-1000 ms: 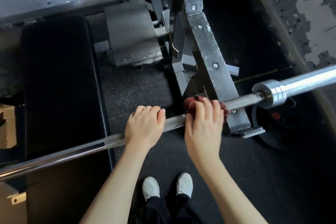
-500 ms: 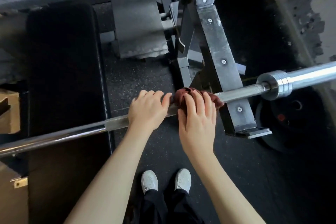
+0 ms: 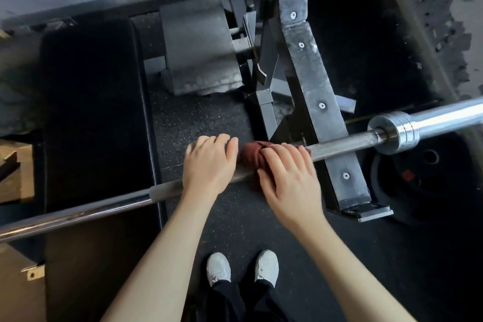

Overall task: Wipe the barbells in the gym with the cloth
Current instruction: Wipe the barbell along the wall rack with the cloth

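A steel barbell (image 3: pixel 345 142) runs across the view from lower left to upper right, resting on a rack arm. A dark red cloth (image 3: pixel 252 155) is wrapped over the bar near the middle. My right hand (image 3: pixel 290 180) lies on top of the cloth with its fingers curled over it and the bar. Just left of the cloth, my left hand (image 3: pixel 209 165) grips the bare bar, fingers curled over the top. The two hands nearly touch.
A black padded bench (image 3: pixel 94 112) lies under the bar on the left. The grey steel rack upright (image 3: pixel 311 81) slopes down to a foot at the right. A black weight plate (image 3: pixel 423 180) lies on the floor beneath the bar's chrome sleeve (image 3: pixel 397 132). My white shoes (image 3: pixel 243 268) stand on black rubber flooring.
My right hand has slid the cloth leftward along the bar, away from the rack arm and up against my left hand. The left hand has kept its grip on the bar.
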A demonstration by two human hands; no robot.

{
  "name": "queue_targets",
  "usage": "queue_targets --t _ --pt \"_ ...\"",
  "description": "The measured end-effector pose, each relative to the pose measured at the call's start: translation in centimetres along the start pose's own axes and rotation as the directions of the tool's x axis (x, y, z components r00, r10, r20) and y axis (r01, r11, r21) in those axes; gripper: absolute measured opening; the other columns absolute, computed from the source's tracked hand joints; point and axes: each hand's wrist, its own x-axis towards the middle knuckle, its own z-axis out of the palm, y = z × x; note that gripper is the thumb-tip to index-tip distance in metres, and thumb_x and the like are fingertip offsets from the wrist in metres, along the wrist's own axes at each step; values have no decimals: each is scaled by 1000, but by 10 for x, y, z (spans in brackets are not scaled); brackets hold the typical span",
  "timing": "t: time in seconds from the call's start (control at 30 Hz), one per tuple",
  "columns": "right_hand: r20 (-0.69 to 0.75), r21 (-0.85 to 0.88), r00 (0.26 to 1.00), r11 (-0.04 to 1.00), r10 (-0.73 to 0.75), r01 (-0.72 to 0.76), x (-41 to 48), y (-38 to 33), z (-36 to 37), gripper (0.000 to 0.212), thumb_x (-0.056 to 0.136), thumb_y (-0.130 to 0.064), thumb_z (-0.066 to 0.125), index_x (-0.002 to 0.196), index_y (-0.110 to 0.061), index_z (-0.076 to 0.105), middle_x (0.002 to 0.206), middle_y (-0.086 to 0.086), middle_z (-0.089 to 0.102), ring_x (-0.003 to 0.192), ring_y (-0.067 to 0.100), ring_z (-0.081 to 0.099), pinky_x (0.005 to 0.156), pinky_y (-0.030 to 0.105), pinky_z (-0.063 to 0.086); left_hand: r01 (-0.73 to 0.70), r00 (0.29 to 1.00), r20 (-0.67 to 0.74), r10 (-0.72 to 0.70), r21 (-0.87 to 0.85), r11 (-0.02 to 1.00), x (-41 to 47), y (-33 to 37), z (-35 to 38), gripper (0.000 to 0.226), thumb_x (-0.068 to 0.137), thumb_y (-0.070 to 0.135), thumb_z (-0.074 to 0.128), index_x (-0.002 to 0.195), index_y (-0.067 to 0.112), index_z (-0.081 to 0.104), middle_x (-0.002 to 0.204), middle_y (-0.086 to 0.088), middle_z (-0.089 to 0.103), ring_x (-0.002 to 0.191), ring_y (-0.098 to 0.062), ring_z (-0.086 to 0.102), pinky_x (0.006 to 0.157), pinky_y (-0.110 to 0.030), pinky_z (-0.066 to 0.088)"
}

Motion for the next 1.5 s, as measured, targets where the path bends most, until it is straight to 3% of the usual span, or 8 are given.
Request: queue_targets --t 0.23,0.47,0.67,0.8,0.9,1.13,1.33,1.5 --pt "-144 26 888 898 437 -439 24 32 -6 31 87 -26 40 100 -9 62 102 7 65 105 32 55 108 49 30 -9 996 -90 0 -90 996 -1 2 -6 51 84 45 -4 77 21 40 74 6 50 95 -22 50 94 -41 36" --pt "70 15 996 998 -55 54 5 2 -1 31 91 -23 50 117 -10 61 120 5 61 113 29 54 108 42 33 -45 988 -151 13 -215 976 9 -2 -7 42 88 44 7 72 20 37 68 3 46 80 -20 42 71 -37 36" --pt "-106 56 919 925 379 -375 16 40 -14 30 91 -14 47 116 -4 59 127 10 59 127 34 47 113 49 29 -70 976 -215 14 -254 965 21 -7 -11 57 90 46 6 71 14 48 69 -1 55 79 -20 47 67 -36 38" --pt "-17 83 988 985 156 -154 13 -4 3 30 90 -18 50 115 -6 62 128 9 60 125 31 48 110 42 33 -85 989 -130 66 -150 985 19 -1 -14 47 88 43 1 72 20 39 72 3 49 83 -25 48 84 -42 40" --pt "63 10 996 998 -66 65 20 15 -8 33 90 -28 55 117 -10 63 124 4 63 117 28 54 107 39 35 -112 992 -47 114 33 993 5 -1 -4 69 88 50 -2 95 21 60 99 5 65 106 -20 53 96 -38 35" --pt "-141 111 888 898 439 -426 33 31 -5 36 91 -26 41 117 -7 58 131 8 57 133 32 39 115 48 24 -88 993 77 89 -15 996 23 -2 -12 63 91 46 5 115 22 58 117 6 62 116 -19 46 92 -38 38" --pt "33 15 999 999 43 -44 36 6 1 33 93 -30 47 120 -15 58 127 1 60 125 24 47 112 31 21 -55 998 36 55 -7 998 38 -8 -18 52 87 36 2 96 21 51 104 0 63 106 -23 48 95 -39 34" --pt "-104 30 913 919 394 -393 52 49 -7 43 92 -33 34 120 -10 57 130 6 58 134 28 41 119 42 16 -27 999 31 23 142 990 22 -17 -16 79 75 43 -16 99 23 56 102 4 65 103 -22 52 85 -38 41"
